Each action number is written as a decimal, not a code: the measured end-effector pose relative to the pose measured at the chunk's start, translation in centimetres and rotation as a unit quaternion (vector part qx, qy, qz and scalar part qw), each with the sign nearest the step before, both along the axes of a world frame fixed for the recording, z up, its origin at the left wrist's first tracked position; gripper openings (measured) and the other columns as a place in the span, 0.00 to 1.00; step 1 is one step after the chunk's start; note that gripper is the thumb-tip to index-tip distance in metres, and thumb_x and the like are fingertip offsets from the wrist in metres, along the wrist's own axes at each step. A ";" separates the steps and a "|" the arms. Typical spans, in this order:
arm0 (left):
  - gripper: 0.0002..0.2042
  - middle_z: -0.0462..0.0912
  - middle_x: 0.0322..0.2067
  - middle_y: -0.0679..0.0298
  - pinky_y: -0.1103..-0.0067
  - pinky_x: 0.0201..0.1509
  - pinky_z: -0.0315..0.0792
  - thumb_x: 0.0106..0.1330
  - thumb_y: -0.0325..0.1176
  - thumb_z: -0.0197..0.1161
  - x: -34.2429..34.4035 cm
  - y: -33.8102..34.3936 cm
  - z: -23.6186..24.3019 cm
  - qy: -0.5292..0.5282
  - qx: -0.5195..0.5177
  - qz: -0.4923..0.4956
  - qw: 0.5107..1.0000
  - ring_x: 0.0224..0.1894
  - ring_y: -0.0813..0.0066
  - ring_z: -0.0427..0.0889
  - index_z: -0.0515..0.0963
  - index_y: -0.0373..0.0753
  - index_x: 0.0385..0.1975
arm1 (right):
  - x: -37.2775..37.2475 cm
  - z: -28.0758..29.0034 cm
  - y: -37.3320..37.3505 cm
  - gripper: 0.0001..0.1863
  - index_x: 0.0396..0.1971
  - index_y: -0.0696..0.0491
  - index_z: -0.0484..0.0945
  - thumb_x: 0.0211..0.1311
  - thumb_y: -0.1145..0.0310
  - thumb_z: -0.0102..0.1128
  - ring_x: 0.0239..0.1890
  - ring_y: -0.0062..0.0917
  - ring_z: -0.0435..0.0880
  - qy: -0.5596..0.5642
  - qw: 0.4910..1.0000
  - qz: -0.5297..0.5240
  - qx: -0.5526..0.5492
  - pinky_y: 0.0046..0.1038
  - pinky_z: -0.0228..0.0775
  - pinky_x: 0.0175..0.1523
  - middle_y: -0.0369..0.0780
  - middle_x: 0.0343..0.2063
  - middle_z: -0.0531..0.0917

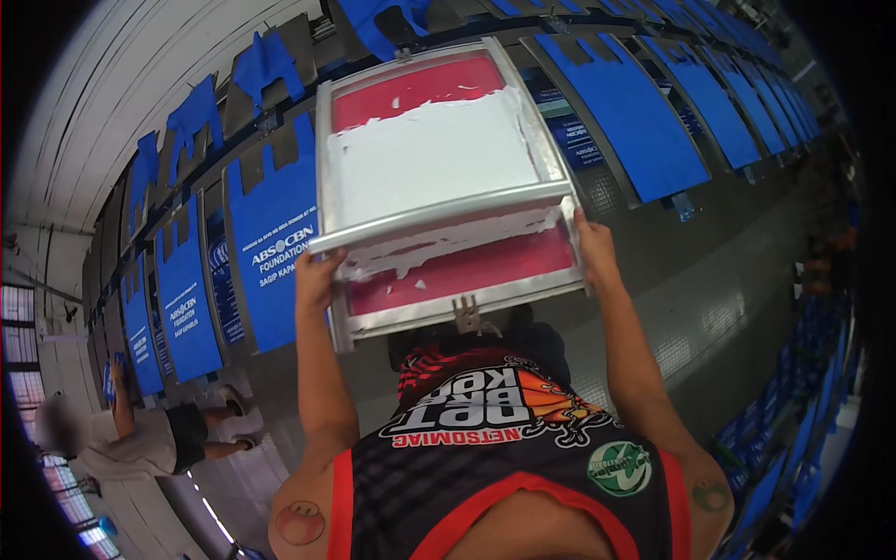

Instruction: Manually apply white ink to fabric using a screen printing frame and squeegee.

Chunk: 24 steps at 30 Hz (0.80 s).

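Note:
A metal-edged screen printing frame (547, 140) with a red-pink mesh lies in front of me, tilted slightly. Thick white ink (429, 154) covers most of its far part, with smears and bits on the near part. Across the frame rests a long silvery squeegee (448, 213). My left hand (320, 278) is closed around the frame's left side, just below the squeegee's end. On the opposite side, my right hand (595, 250) grips the frame's right rail near the squeegee's other end. Some fingers of both hands are hidden. A metal clip (466, 315) sits at the near edge.
Blue cut fabric panels (621, 117) lie on dark boards in long rows to both sides. Another printed blue panel (271, 224) lies immediately left of the frame. At the lower left a person (154, 439) reaches toward the row. Grey floor (691, 252) runs along the right.

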<state>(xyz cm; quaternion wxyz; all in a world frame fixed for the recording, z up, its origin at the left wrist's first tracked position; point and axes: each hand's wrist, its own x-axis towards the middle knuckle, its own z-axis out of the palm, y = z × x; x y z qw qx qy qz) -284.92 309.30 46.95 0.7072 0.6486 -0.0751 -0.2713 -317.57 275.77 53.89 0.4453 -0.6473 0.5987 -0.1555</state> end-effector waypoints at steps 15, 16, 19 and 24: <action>0.19 0.81 0.34 0.60 0.73 0.31 0.79 0.48 0.28 0.75 -6.3 -10.5 -0.3 0.045 0.067 0.048 0.996 0.35 0.72 0.81 0.79 0.31 0.40 | -1.2 -3.1 -14.2 0.37 0.39 0.67 0.80 0.59 0.39 0.55 0.40 0.32 0.79 0.016 0.996 0.092 -0.002 0.33 0.68 0.48 0.52 0.35 0.82; 0.18 0.82 0.34 0.60 0.73 0.32 0.78 0.48 0.28 0.75 -6.1 -10.8 -1.5 0.041 0.035 0.039 0.998 0.35 0.72 0.81 0.80 0.31 0.39 | -1.6 -4.0 -14.5 0.37 0.39 0.66 0.80 0.59 0.39 0.55 0.40 0.32 0.79 0.009 0.996 0.088 0.007 0.32 0.68 0.48 0.52 0.36 0.82; 0.19 0.83 0.33 0.60 0.76 0.33 0.77 0.47 0.29 0.76 -6.9 -11.7 -1.5 0.041 0.038 0.048 0.997 0.34 0.74 0.81 0.80 0.31 0.39 | -2.4 -4.3 -15.1 0.35 0.43 0.65 0.79 0.61 0.41 0.55 0.42 0.33 0.80 0.039 0.993 0.112 0.003 0.32 0.67 0.50 0.51 0.39 0.82; 0.20 0.83 0.36 0.62 0.77 0.45 0.72 0.47 0.30 0.77 -6.3 -8.8 -2.0 0.043 0.060 0.057 0.996 0.40 0.75 0.79 0.81 0.34 0.41 | -2.7 -1.5 -7.6 0.23 0.44 0.60 0.79 0.65 0.53 0.55 0.38 0.27 0.80 -0.014 0.928 0.297 -0.223 0.29 0.71 0.45 0.43 0.34 0.83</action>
